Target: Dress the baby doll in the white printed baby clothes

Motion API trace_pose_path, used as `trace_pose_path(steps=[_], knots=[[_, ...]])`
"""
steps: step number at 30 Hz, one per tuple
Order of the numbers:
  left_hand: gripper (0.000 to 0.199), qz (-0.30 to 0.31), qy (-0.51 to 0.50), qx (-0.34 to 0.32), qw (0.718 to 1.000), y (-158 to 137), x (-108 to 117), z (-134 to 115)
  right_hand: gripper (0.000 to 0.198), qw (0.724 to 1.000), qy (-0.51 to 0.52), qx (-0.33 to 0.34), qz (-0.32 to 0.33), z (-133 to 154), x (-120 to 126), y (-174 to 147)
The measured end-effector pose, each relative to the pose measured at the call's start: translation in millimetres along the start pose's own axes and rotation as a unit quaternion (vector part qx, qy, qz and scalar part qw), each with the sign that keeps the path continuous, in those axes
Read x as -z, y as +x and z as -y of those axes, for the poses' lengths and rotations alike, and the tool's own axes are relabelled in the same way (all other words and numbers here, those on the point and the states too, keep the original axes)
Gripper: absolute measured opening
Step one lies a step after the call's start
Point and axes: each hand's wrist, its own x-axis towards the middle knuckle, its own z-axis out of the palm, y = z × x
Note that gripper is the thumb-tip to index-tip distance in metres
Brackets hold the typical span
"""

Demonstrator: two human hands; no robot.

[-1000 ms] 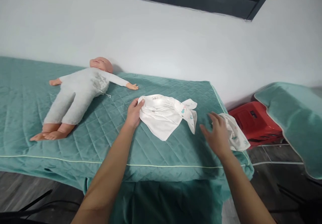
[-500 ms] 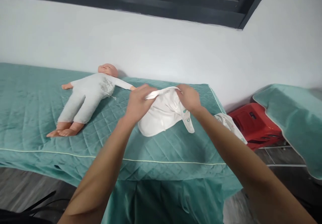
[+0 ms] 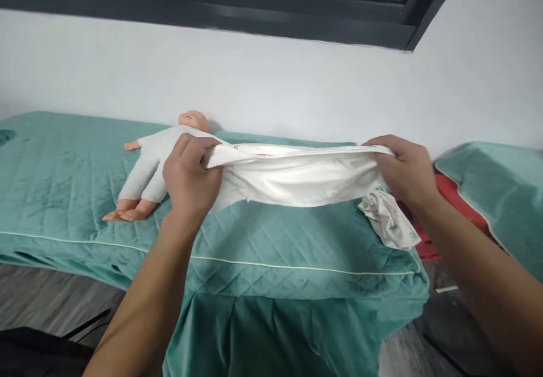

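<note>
While the left hand (image 3: 190, 176) is clenched on one end of the white baby garment (image 3: 292, 176), the right hand (image 3: 407, 170) is clenched on the opposite end; both hands are well apart and the fabric is stretched taut between them, raised above the teal quilted mattress cover (image 3: 263, 241); the garment's upper edge runs roughly level, and its lower edge sags slightly at the middle. A second printed white garment (image 3: 388, 221) lies on the cover below the right hand, near the bed corner; whether it touches the held piece cannot be told. Beyond the left hand, a baby doll (image 3: 159, 162) in a grey bodysuit lies face up on the cover; a red plastic crate (image 3: 449, 190) sits beside the bed, contents hidden.
</note>
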Motion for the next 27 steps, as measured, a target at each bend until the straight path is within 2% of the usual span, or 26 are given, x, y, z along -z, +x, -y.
trace_pose_path(steps=[3, 6, 9, 12, 15, 16, 18, 20, 24, 27], knots=[[0.020, 0.080, 0.058, 0.040, 0.994, -1, 5, 4, 0.029, 0.998, 0.027, -0.057, -0.005, -10, -1, -4], [0.028, 0.179, 0.152, 0.063, 0.970, -2, -10, 10, 0.032, 0.995, -0.053, -0.052, 0.067, -27, -25, -2], [0.032, 0.213, 0.201, 0.058, 0.954, -17, -43, 16, 0.038, 0.975, -0.193, -0.024, 0.104, -41, -70, -7], [0.037, 0.214, 0.197, 0.014, 0.957, -53, -80, 13, 0.045, 0.958, -0.263, 0.032, 0.111, -39, -127, -30], [0.039, 0.261, 0.131, -0.033, 0.956, -94, -108, 2, 0.051, 0.962, -0.185, 0.088, 0.180, -26, -180, -60], [0.039, 0.287, 0.110, -0.037, 0.951, -105, -115, 0, 0.051, 0.964, -0.153, 0.085, 0.199, -22, -195, -67], [0.038, 0.323, 0.090, -0.031, 0.942, -116, -126, -2, 0.050, 0.968, -0.126, 0.044, 0.212, -15, -217, -75], [0.038, 0.336, 0.094, -0.016, 0.937, -116, -135, 2, 0.050, 0.967, -0.141, -0.005, 0.213, -11, -230, -72], [0.039, 0.354, 0.115, 0.036, 0.927, -97, -150, 9, 0.052, 0.952, -0.197, -0.087, 0.218, -6, -242, -54], [0.044, 0.366, 0.130, 0.074, 0.919, -86, -156, 4, 0.061, 0.944, -0.205, -0.136, 0.220, -2, -245, -47]])
